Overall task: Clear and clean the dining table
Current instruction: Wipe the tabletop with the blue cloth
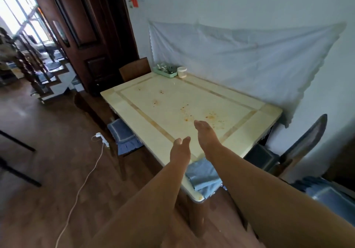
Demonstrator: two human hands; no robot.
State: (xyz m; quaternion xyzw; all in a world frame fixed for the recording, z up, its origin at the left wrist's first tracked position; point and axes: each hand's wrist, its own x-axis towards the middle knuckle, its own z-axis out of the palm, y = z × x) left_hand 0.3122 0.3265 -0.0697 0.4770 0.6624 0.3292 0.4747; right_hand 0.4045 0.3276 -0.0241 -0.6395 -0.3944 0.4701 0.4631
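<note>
The cream dining table [146, 86] stands against the white wall, its top marked with orange food stains and crumbs [211, 116]. At its far corner sit a green tray [173, 75] of small items and a white lidded cup [182, 72]. Both my arms reach forward over the near end of the table. My left hand [181, 148] hovers over the table's near edge, fingers extended and held together, holding nothing. My right hand [204, 132] is stretched flat just short of the stains, also holding nothing. A blue cloth [203, 176] lies at the near corner, partly under my right arm.
Chairs with blue cushions [124, 138] are tucked in on the left side; another dark chair [303, 144] stands at the right end. A white cable with a power strip [101, 139] runs across the wooden floor. A dark wooden door [86, 36] is behind the table.
</note>
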